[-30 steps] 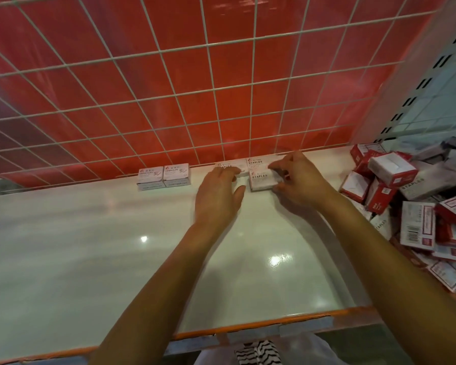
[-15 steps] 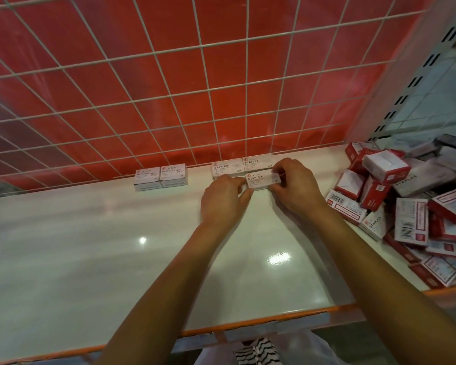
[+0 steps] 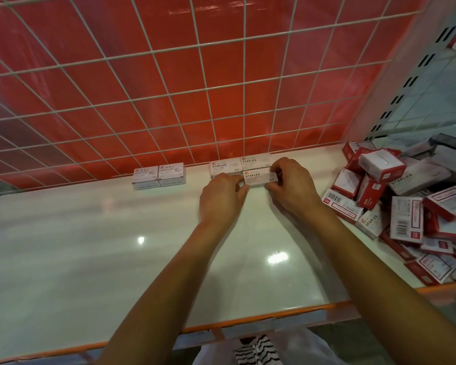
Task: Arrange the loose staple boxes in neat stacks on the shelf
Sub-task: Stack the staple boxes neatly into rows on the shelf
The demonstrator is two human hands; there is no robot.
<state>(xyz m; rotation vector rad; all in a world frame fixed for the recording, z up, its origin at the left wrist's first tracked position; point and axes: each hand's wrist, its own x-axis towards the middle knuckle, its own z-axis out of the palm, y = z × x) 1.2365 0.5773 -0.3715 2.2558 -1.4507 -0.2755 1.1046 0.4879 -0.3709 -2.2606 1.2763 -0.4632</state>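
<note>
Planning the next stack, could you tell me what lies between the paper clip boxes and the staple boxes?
Head view: only bare shelf between paper clip boxes and staple boxes.

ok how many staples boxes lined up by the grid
3: back left box and back right box side by side against the grid, front box between left hand and right hand; hands may hide more.
</note>
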